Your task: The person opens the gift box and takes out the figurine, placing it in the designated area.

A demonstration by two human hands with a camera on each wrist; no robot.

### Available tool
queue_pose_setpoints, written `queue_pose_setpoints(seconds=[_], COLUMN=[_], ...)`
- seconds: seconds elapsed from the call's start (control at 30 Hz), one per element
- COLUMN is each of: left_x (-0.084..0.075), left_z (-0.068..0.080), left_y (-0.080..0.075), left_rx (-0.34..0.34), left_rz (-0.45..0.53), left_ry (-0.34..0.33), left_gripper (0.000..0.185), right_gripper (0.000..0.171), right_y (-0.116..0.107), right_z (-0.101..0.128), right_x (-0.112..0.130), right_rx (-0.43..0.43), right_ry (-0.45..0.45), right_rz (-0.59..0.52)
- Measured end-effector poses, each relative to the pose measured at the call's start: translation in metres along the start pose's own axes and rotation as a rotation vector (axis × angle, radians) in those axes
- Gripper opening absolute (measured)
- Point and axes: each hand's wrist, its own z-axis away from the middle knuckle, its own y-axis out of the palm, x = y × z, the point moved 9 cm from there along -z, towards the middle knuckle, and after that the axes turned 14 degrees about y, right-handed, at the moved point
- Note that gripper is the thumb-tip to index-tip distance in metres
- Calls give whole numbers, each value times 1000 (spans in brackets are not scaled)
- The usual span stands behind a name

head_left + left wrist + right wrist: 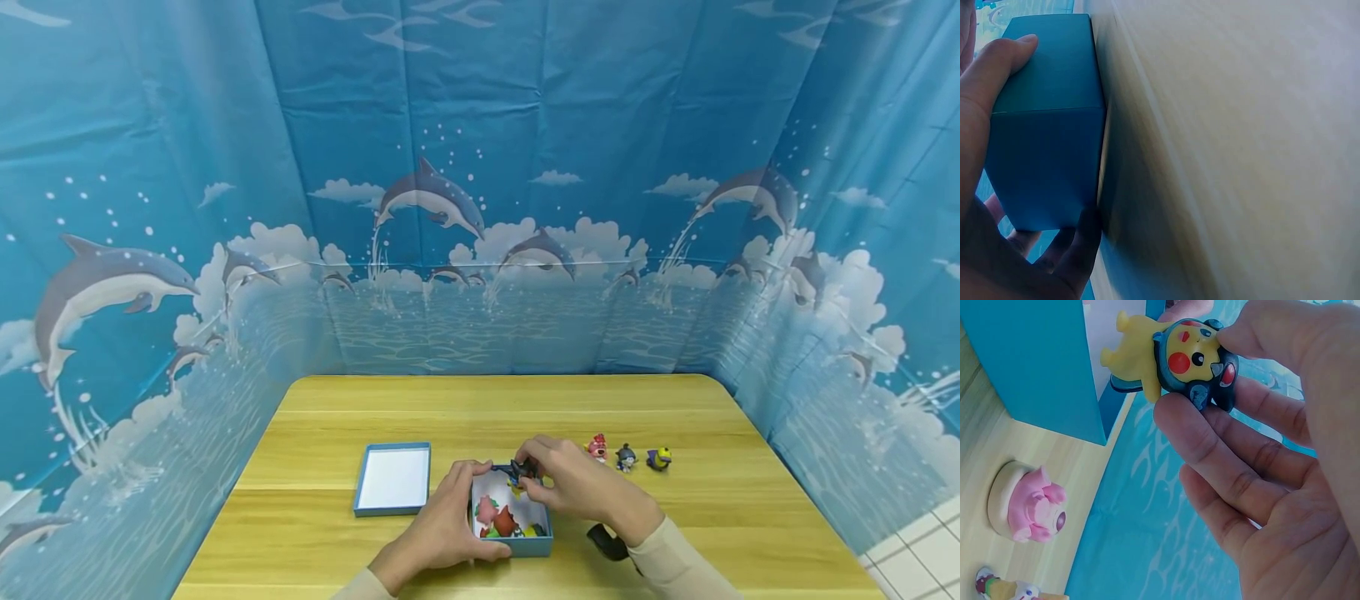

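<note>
A blue box (532, 547) with a white inside stands near the table's front. My left hand (453, 521) grips its left end, the thumb on the near wall and the fingers round the far side; the left wrist view shows the outer walls of the box. Over the far right part of the box, my right hand (573, 483) pinches a yellow Pikachu figurine (1194, 356) by its dark hood, its feet towards the box opening. Inside the box lie a pink figurine (487, 509), a red figurine (506, 521) and other small coloured pieces, partly hidden by the front wall.
Left of the box lies a blue-rimmed lid (393, 477), white side up. To the right stand a pink figurine (597, 447), a dark grey figurine (626, 457) and a yellow-and-purple figurine (659, 458). A dolphin-print curtain (480, 325) hangs behind the wooden table (322, 417).
</note>
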Motion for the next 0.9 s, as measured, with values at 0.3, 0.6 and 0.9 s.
queue_pose_setpoints(seconds=[0.3,0.6,0.9], left_x=[-2,-3,-1], left_z=[0,-1,0], left_y=[-2,-3,0], left_rx=[-5,-15,-11], left_rz=[-19,-27,-20], left_ry=[14,20,13], left_gripper=[122,122,124], right_gripper=[16,17,16], right_y=[-6,-12,-19], right_z=[3,5,8], right_x=[-1,-1,-3], right_rx=[-10,-36,-68], right_ry=[18,10,16], right_rz=[-1,12,27])
